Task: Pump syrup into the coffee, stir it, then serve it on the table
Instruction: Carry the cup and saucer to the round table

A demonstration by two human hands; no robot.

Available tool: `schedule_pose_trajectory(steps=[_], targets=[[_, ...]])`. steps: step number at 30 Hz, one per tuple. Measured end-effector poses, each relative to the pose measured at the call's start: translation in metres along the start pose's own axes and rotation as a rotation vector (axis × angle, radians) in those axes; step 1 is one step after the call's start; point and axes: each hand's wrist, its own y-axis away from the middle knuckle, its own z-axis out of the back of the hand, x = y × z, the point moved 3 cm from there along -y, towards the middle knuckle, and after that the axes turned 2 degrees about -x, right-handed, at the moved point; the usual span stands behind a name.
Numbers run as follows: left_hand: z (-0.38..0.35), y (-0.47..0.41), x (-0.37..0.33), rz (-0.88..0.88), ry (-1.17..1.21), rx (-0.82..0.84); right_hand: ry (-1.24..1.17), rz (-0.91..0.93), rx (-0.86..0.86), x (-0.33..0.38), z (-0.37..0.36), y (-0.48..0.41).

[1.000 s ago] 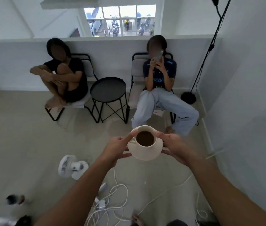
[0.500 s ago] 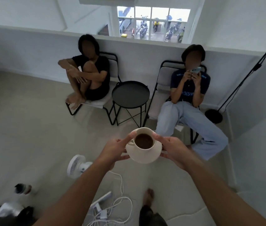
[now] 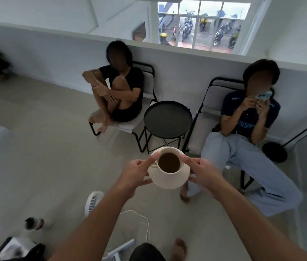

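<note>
A cream cup of dark coffee [image 3: 169, 162] stands on a cream saucer [image 3: 169, 180], held in the air in front of me. My left hand [image 3: 135, 174] grips the saucer's left edge, with the forefinger along the cup's rim by the handle. My right hand [image 3: 202, 176] grips the saucer's right edge, thumb near the cup. A round black side table [image 3: 167, 120] with a raised rim stands just beyond the cup, between two chairs.
One person [image 3: 119, 91] sits curled up on the chair left of the table. Another person [image 3: 248, 129] sits on the right with a phone, legs stretched toward me. A small white fan [image 3: 93, 203], a white cable [image 3: 139, 221] and a bottle [image 3: 34, 223] lie on the floor. A black lamp base [image 3: 274, 152] is at the right.
I have walked closer with the cup and saucer. The black table and the two seated people now appear larger and nearer. Both hands keep the same hold.
</note>
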Motion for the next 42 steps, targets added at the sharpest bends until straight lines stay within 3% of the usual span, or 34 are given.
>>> schedule_pose_trajectory(steps=[28, 42], targets=[[0.068, -0.308, -0.158, 0.004, 0.004, 0.127, -0.104, -0.055, -0.142, 0.152, -0.055, -0.284], [0.027, -0.465, -0.218, 0.006, 0.018, 0.077, -0.113, -0.144, -0.209, 0.189, 0.004, -0.445]])
